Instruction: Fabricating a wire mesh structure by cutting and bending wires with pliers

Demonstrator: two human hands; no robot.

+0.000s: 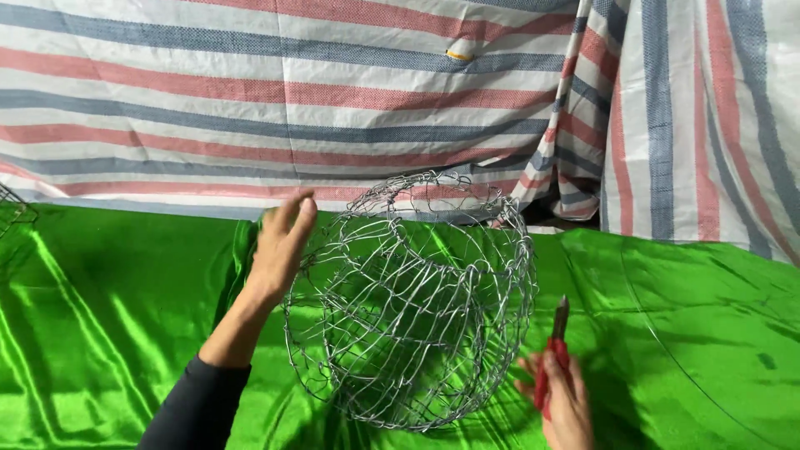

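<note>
Tarp (250, 92) behind wire basket (408, 308), L hand (279, 246) beside.

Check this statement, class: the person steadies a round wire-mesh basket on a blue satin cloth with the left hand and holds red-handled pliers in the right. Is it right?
Not quite: the head view shows the cloth is green, not blue. The rest stands: the left hand steadies the round wire-mesh basket, and the right hand holds red-handled pliers.

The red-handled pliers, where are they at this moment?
In the head view, the red-handled pliers are low and right of centre, held in the right hand just right of the wire mesh basket, above the green cloth.
</note>
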